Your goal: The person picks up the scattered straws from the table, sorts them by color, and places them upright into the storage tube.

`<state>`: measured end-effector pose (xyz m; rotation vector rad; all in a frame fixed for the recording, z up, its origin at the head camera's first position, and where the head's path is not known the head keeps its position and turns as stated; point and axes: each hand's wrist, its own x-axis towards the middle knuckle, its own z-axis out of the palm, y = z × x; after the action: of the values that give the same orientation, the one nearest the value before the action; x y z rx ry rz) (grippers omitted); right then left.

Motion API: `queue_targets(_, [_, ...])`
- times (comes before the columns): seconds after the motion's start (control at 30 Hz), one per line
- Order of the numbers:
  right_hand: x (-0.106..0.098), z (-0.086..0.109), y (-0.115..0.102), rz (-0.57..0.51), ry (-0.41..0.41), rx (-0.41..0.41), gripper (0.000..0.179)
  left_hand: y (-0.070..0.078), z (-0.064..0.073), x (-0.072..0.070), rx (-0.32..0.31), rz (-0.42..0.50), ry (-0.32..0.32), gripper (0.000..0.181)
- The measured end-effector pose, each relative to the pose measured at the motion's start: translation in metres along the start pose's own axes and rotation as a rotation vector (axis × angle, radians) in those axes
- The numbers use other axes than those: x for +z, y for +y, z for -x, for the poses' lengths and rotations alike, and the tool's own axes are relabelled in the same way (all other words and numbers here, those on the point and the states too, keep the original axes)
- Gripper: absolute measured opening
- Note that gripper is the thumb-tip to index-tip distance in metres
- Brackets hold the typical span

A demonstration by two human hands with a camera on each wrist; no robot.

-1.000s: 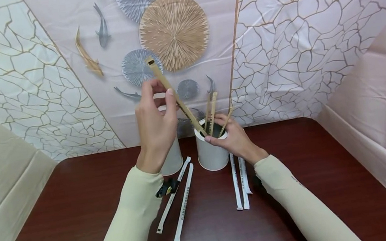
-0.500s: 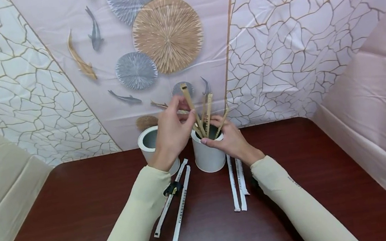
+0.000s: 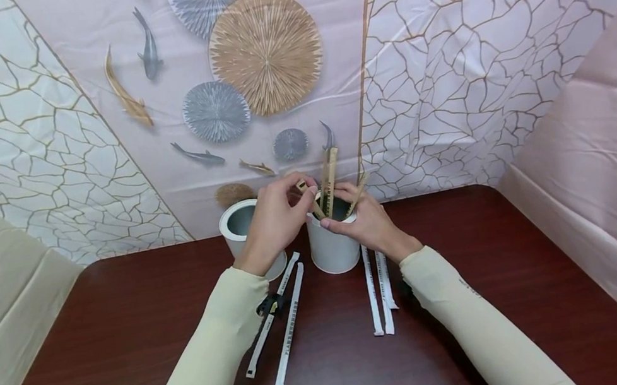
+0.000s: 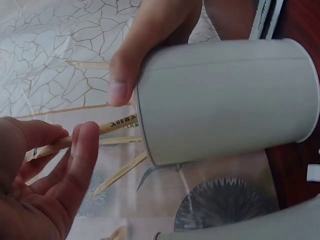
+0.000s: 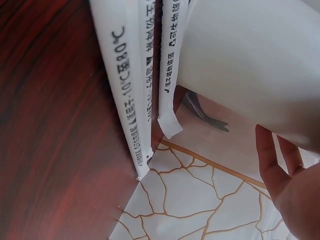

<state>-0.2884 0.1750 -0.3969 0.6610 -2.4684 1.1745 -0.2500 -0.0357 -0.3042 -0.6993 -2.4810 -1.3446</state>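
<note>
My left hand (image 3: 277,218) pinches a brown paper-wrapped straw (image 4: 117,124) between thumb and fingers, close to its top end. The straw's lower part stands inside the right-hand white can (image 3: 335,250), hidden by the wall. Several other brown wrapped straws (image 3: 332,174) lean inside that can. My right hand (image 3: 369,220) holds the can at its rim, thumb in front and fingers round the far side. In the left wrist view, the right thumb (image 4: 118,92) lies against the rim.
A second white can (image 3: 225,230) stands to the left, partly behind the left hand. Two white wrapped straws (image 3: 289,341) lie in front of it. Several more white wrapped straws (image 3: 374,299) lie right of the other can. A patterned cloth (image 3: 421,78) hangs behind the dark red table (image 3: 129,327).
My left hand has come down and right, sliding the brown straw from high above the rim deep into the right-hand can. The right hand has kept its hold on the can.
</note>
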Motion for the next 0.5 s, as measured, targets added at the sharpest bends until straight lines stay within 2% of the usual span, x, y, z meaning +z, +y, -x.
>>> queue_targets(0.07, [0.000, 0.000, 0.000, 0.002, -0.001, 0.001, 0.063, 0.000, 0.001, -0.001, 0.023, -0.005, 0.008, 0.012])
queue_targets(0.17, [0.000, 0.000, 0.000, 0.007, -0.006, 0.002, 0.063, -0.001, 0.002, -0.001, 0.052, -0.064, 0.013, 0.013])
queue_targets(0.33, [0.000, -0.001, -0.002, -0.005, -0.013, 0.001, 0.063, -0.004, 0.007, 0.000, 0.052, -0.147, -0.008, 0.018])
queue_targets(0.5, [-0.001, -0.001, 0.000, -0.006, -0.023, 0.003, 0.062, -0.006, 0.011, -0.004, 0.041, -0.131, 0.007, 0.028])
